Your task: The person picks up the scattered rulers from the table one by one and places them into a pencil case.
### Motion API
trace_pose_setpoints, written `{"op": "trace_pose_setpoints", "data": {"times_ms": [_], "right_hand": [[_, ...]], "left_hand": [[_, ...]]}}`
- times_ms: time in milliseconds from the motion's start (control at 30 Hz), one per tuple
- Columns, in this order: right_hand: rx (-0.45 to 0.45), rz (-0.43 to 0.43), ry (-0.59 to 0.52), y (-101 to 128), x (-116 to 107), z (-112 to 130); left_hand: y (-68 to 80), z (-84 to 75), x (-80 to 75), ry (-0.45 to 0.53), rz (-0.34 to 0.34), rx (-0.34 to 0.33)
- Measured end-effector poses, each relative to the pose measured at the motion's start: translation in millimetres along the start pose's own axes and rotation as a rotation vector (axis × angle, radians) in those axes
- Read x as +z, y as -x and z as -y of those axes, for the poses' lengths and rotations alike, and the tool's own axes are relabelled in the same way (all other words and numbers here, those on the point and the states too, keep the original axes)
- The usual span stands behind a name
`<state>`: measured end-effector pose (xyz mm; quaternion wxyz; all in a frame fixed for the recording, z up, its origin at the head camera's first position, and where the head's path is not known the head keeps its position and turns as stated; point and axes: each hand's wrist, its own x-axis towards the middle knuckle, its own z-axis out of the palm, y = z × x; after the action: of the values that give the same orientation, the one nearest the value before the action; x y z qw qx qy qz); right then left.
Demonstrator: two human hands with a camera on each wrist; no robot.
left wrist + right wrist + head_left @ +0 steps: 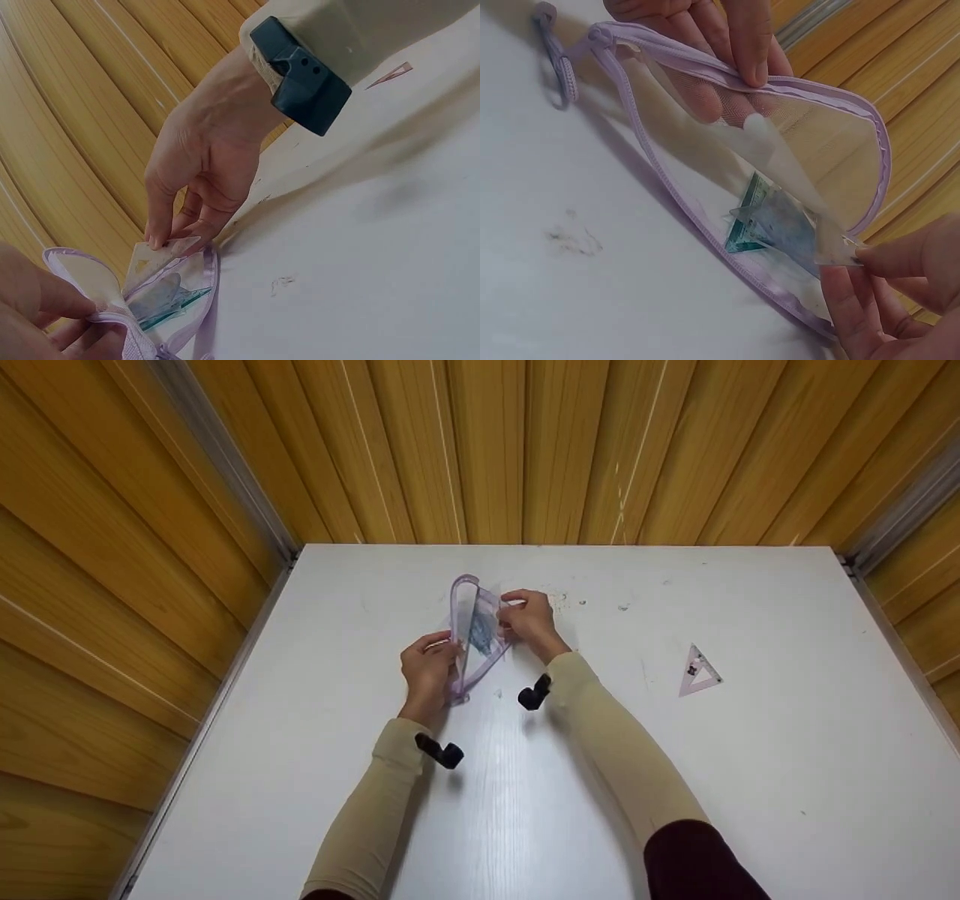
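Note:
A mesh zip pouch with pale purple trim stands unzipped on the table. My left hand pinches one zipped edge between thumb and fingers, holding the mouth apart. At the other side, my right hand pinches a clear set square with a triangular cut-out, partly within the pouch mouth. Inside lie a teal triangular ruler and a bluish see-through piece, whose kind is blurred. The zip pull hangs at the pouch's near end.
A pale pink set square with a small dark print lies on the white table to the right. Small crumbs and marks dot the tabletop near the right hand. Wood-look panels rise behind the far edge and along the left.

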<state>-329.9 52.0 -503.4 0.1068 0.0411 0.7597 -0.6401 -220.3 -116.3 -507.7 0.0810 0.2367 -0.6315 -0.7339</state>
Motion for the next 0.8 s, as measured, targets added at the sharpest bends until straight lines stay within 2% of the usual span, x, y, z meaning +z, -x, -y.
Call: {"op": "trace_pose_setpoints", "data": {"times_ms": [400, 633, 800], "right_hand": [[0.020, -0.043, 0.057, 1.8, 12.8, 3.2], [0.026, -0.055, 0.021, 3.4, 20.5, 4.2], [0.024, -0.066, 0.076, 3.1, 25.5, 3.5]], "left_hand": [[-1.0, 1.6, 0.4, 0.000, -0.002, 0.014], [-1.5, 1.2, 0.5, 0.021, -0.012, 0.021], [-2.8, 2.3, 1.2, 0.000, -0.020, 0.025]]}}
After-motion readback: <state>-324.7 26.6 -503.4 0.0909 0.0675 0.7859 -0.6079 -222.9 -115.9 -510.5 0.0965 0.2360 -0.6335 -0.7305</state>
